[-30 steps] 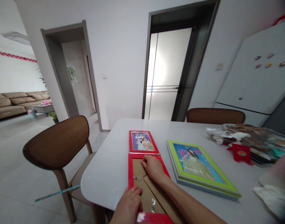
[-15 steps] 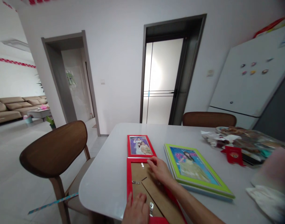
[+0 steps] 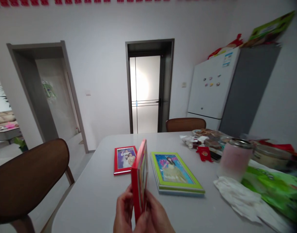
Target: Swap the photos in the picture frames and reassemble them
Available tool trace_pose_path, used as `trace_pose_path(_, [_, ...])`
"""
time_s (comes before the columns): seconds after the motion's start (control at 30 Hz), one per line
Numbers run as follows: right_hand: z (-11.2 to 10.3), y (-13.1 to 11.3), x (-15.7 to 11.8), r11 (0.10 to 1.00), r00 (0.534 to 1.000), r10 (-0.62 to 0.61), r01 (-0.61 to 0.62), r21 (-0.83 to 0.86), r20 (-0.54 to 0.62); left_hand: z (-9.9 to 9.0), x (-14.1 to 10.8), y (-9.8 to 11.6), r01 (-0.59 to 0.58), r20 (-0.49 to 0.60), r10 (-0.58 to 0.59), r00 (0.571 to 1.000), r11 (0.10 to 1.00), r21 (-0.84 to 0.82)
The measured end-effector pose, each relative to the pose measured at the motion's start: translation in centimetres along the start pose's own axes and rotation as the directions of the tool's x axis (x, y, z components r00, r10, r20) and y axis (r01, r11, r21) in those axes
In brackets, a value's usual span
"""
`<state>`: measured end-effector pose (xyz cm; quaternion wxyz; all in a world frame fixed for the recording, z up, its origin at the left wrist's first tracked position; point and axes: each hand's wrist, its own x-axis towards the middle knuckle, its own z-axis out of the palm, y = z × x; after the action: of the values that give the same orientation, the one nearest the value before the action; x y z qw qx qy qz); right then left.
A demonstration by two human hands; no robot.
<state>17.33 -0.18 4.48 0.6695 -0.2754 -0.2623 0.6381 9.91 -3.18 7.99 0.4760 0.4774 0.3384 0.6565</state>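
A red picture frame (image 3: 139, 174) stands on edge between my two hands, seen nearly side-on, so its picture is mostly hidden. My left hand (image 3: 124, 210) is closed on its left side, and my right hand (image 3: 154, 213) grips the lower right side. Just beyond it, a smaller red photo frame (image 3: 117, 160) with a picture of people lies flat on the table. To the right, a lime-green picture frame (image 3: 177, 173) showing a figure in a pale dress lies face up on a light-blue frame (image 3: 184, 193).
The white table (image 3: 95, 194) carries a pink tumbler (image 3: 235, 158), crumpled white tissue (image 3: 243, 200), a green package (image 3: 274, 191) and a red packet (image 3: 204, 153) on the right. Brown chairs stand at the left (image 3: 34, 181) and far side (image 3: 186, 124).
The red frame lay back-up on the table; now both hands hold it raised on edge. The view has turned to the right, bringing the tumbler and green package into sight.
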Motion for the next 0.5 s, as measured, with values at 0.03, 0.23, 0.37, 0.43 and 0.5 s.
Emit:
trace_pose_path(0.03, [-0.2, -1.7, 0.2, 0.999, 0.998, -0.039, 0.039, -0.003, -0.039, 0.6, 0.6, 0.5, 0.025, 0.002, -0.025, 1.000, 0.999, -0.033])
trace_pose_path(0.23, [-6.8, -13.3, 4.4, 0.718, 0.966, -0.182, 0.004, -0.697, -0.182, 4.0, 5.0, -0.9, 0.114, 0.232, -0.119, 0.965, 0.993, 0.035])
trace_pose_path(0.37, [-12.2, -17.1, 7.4, 0.531, 0.931, -0.291, -0.036, -0.846, -0.222, 6.5, 6.3, -5.8, 0.097, 0.275, -0.154, 0.949, 0.973, 0.211])
trace_pose_path(0.43, [-14.5, -17.7, 8.4, 0.411, 0.902, -0.362, -0.073, -0.909, -0.236, 7.2, 6.4, -7.6, 0.076, 0.275, -0.159, 0.948, 0.954, 0.291])
trace_pose_path(0.5, [-16.3, -17.7, 9.2, 0.301, 0.878, -0.415, -0.114, -0.947, -0.237, 7.5, 6.1, -8.7, 0.047, 0.281, -0.167, 0.945, 0.920, 0.388])
